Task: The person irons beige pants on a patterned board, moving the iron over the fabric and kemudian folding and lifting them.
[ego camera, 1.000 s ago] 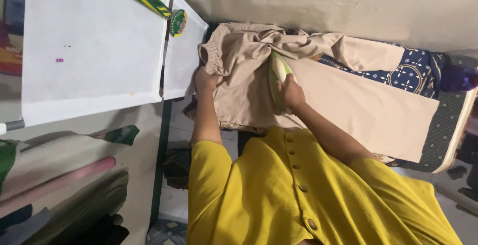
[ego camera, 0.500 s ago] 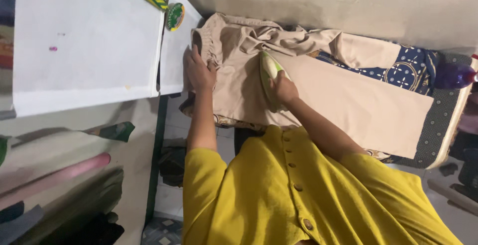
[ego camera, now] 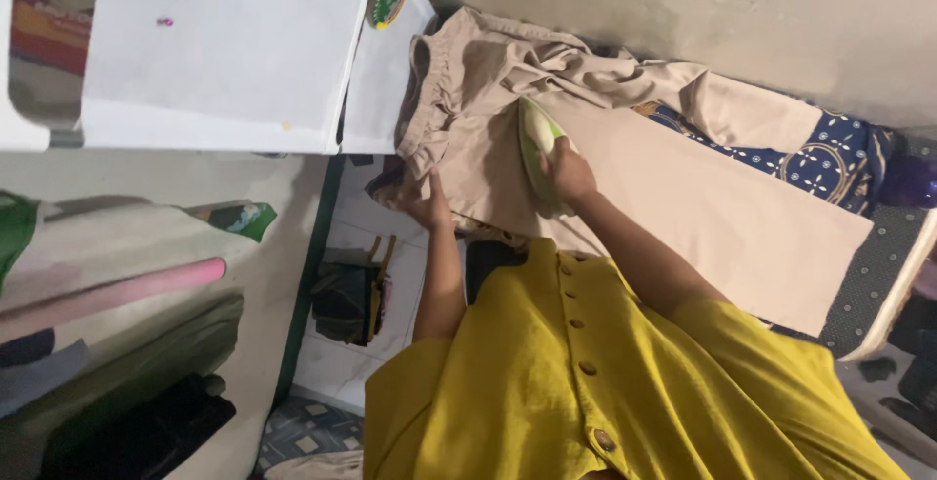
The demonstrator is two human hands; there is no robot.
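Hands (ego camera: 569, 170) on iron (ego camera: 535, 143) (lengthwise along trousers (ego camera: 683, 197))

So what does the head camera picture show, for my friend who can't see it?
A person in a yellow top presses a green iron on beige trousers with the right hand, while the left hand holds the waistband edge.

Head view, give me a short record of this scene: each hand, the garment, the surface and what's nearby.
left hand: grips the trousers' near edge by the waistband
right hand: holds the green and white iron
garment: beige trousers, waistband gathered, one leg flat
surface: blue patterned ironing cloth
nearby: white table beside the waistband
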